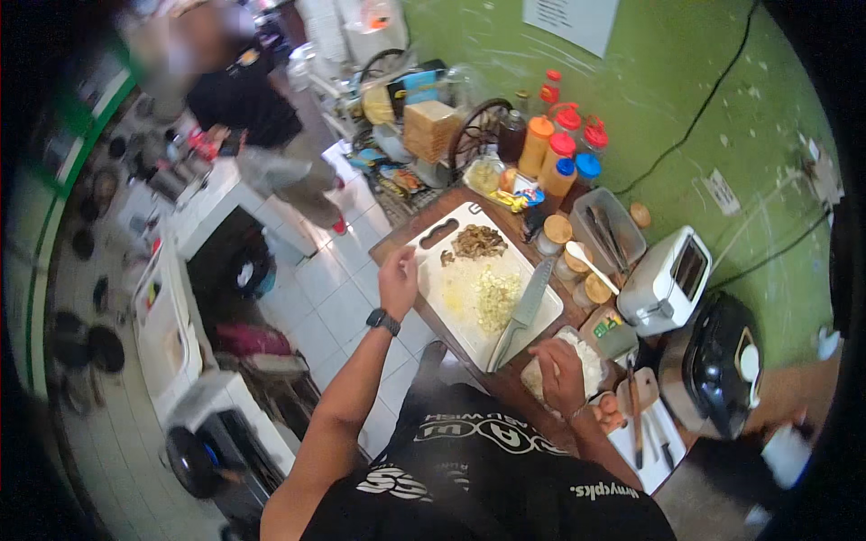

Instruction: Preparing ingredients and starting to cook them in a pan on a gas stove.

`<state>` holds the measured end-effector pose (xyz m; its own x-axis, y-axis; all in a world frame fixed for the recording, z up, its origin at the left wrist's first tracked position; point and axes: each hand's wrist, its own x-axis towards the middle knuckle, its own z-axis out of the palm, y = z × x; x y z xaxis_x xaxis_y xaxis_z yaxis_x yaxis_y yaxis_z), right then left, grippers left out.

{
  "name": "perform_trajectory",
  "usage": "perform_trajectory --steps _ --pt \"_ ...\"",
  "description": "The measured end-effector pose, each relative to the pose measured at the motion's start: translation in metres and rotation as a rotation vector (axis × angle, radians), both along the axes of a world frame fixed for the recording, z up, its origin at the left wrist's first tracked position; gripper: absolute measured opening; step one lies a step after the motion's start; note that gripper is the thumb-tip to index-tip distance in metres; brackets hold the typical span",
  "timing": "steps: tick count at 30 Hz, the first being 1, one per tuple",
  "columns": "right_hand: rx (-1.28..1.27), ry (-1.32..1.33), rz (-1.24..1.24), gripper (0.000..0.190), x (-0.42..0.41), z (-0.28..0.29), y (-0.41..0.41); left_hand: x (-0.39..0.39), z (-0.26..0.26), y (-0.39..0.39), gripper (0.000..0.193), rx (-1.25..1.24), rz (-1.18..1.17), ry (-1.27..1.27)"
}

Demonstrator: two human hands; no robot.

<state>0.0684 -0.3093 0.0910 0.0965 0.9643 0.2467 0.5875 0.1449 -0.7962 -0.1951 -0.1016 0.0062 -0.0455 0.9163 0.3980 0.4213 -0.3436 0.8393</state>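
Note:
A white chopping board [438,291] lies on a brown wooden table before me. Chopped brown pieces, perhaps mushroom, [479,242] sit at its far end, and finely diced pale vegetable [497,297] is heaped near its middle. Across the board's right side rests a kitchen knife [526,308], its handle towards me. My left hand [398,280] is at the board's left edge, by the handle slot; whether it touches is unclear. Above a tub of white contents [590,355] is my right hand [560,375], holding nothing visible, its fingertips close to the knife handle but apart from it.
Sauce bottles [536,145], wooden-lidded jars [557,232] and a plastic box with tongs [609,226] line the wall side. A white toaster [663,284] and black rice cooker [720,365] stand right. More knives [636,419] lie nearby. Another person [247,101] stands beyond, left.

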Motion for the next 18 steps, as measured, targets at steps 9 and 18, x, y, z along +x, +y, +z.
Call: perform_trajectory --steps 9,18 --pt "-0.455 -0.116 0.094 0.041 -0.016 0.008 0.193 0.096 -0.023 0.203 0.042 0.078 -0.492 0.108" --pt "-0.182 0.107 -0.317 0.044 -0.036 -0.023 0.300 0.120 -0.043 0.273 0.071 0.048 -0.779 0.348"
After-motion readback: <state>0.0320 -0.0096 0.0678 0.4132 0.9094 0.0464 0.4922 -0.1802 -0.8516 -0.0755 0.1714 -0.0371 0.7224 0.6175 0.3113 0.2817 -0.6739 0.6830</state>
